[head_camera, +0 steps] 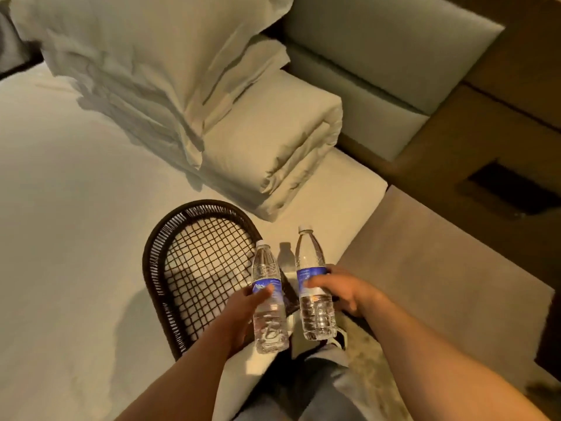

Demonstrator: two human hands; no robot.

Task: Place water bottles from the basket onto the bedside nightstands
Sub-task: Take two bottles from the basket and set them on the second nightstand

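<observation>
A dark woven basket (158,256) lies on the white bed near its right edge, and through its net bottom only the sheet shows. My left hand (243,314) grips a clear water bottle (268,323) with a blue label, held upright just right of the basket. My right hand (343,291) grips a second water bottle (314,311) of the same kind, upright over the bed's edge. A brown nightstand top (449,256) lies to the right of the bed.
Stacked white pillows (170,62) and a folded duvet (279,141) fill the bed's head end. A padded headboard (379,56) stands behind them. A dark recess (513,192) sits in the wooden panel at right. My legs and a shoe (340,338) show below.
</observation>
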